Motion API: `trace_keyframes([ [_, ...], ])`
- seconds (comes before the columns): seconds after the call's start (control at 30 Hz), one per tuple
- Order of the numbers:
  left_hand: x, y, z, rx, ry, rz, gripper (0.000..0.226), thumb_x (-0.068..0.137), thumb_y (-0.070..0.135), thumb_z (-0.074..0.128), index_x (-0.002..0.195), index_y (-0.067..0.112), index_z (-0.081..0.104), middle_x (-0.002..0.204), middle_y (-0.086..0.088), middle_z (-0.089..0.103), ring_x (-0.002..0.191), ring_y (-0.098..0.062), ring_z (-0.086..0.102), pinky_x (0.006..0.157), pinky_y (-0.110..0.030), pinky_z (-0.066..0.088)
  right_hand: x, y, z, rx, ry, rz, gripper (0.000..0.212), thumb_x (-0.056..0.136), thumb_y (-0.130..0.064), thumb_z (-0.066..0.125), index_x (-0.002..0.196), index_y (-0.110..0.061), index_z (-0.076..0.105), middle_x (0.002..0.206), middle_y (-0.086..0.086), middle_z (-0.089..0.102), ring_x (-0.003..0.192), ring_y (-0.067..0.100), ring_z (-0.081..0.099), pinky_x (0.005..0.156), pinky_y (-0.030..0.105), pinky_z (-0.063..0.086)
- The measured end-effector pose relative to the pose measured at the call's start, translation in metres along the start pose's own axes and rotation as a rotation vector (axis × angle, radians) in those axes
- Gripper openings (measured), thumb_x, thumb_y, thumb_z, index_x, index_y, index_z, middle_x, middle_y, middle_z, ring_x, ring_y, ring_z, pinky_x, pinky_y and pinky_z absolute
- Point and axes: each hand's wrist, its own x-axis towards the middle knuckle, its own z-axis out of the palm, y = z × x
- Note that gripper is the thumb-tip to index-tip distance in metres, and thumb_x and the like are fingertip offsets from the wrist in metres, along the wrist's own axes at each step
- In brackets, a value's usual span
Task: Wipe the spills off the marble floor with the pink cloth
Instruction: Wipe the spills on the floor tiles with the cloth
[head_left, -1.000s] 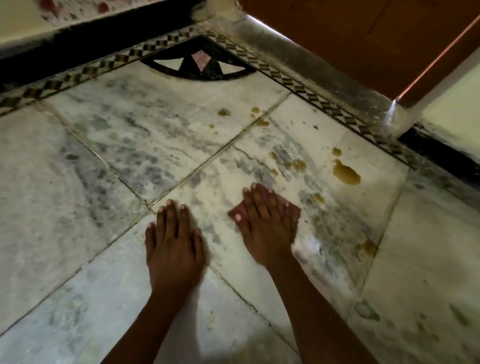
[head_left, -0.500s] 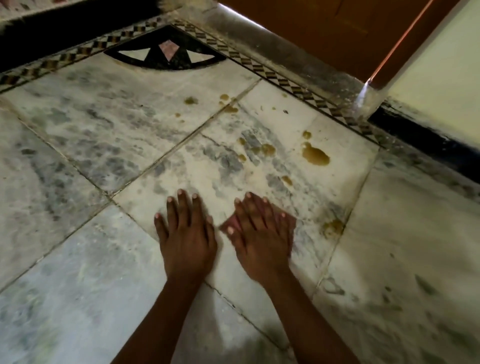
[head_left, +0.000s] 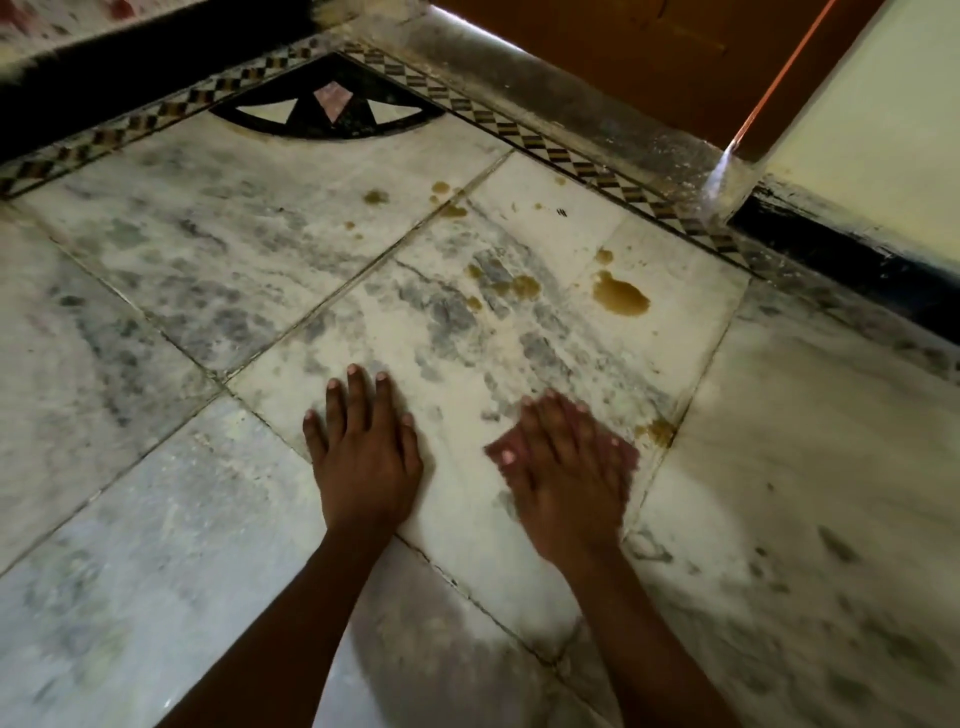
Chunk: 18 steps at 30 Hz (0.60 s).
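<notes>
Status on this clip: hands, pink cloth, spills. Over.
Left hand flat on white-grey marble floor, empty. Right hand presses pink cloth flat, blurred. Large yellow-brown puddle unwiped ahead; small brown smear beside cloth.

Pink cloth (head_left: 627, 453): flat on marble floor (head_left: 208, 249), mostly covered by right hand (head_left: 563, 478) pressing flat on it; only its edges show, blurred
Marble floor: white slabs, grey veining, dark joints
Largest spill (head_left: 621, 297): ochre-brown puddle at cloth's 12–1 o'clock, apart
Smaller blot (head_left: 525, 285): 12 o'clock
Smear (head_left: 661, 431): 3 o'clock, just beside cloth, at a joint
Scattered drops (head_left: 375, 196): 11 o'clock, well apart
</notes>
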Motion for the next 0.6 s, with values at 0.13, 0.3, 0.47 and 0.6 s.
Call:
trace_keyframes([
  [0.13, -0.002, 0.000, -0.001, 0.006, 0.000, 0.008, 0.072, 0.105, 0.049, 0.017, 0.171, 0.022, 0.020, 0.182, -0.008, 0.008, 0.169, -0.031, 0.005, 0.134, -0.057, 0.006, 0.032, 0.033, -0.010, 0.048, -0.037, 0.417, 0.067, 0.110, -0.060, 0.017, 0.172, -0.034, 0.010, 0.182, -0.003, 0.000, 0.168, 0.031, -0.002, 0.132, 0.061, -0.001],
  [0.3, -0.001, 0.002, 0.002, 0.000, 0.033, 0.015, 0.071, 0.105, 0.048, 0.025, 0.170, 0.020, 0.027, 0.180, -0.011, 0.018, 0.167, -0.035, 0.013, 0.132, -0.061, 0.011, 0.053, 0.009, -0.009, 0.099, -0.086, 0.252, 0.068, 0.111, -0.060, 0.021, 0.172, -0.033, 0.004, 0.181, -0.005, -0.010, 0.167, 0.030, -0.014, 0.132, 0.062, -0.006],
  [0.47, -0.001, 0.002, 0.003, -0.008, 0.073, 0.017, 0.070, 0.103, 0.047, 0.031, 0.167, 0.017, 0.035, 0.177, -0.015, 0.026, 0.165, -0.039, 0.021, 0.129, -0.063, 0.015, -0.005, 0.058, -0.017, 0.009, 0.025, 0.219, 0.067, 0.106, -0.065, 0.023, 0.168, -0.040, 0.025, 0.180, -0.009, 0.017, 0.167, 0.026, 0.016, 0.132, 0.056, 0.007],
  [0.6, 0.003, -0.001, 0.010, 0.007, 0.093, 0.021, 0.070, 0.101, 0.046, 0.034, 0.166, 0.017, 0.037, 0.176, -0.016, 0.029, 0.163, -0.040, 0.024, 0.128, -0.064, 0.018, 0.061, 0.059, -0.021, 0.135, -0.057, 0.599, 0.071, 0.110, -0.061, 0.019, 0.172, -0.032, 0.001, 0.181, -0.002, -0.011, 0.167, 0.032, -0.013, 0.131, 0.064, -0.008],
])
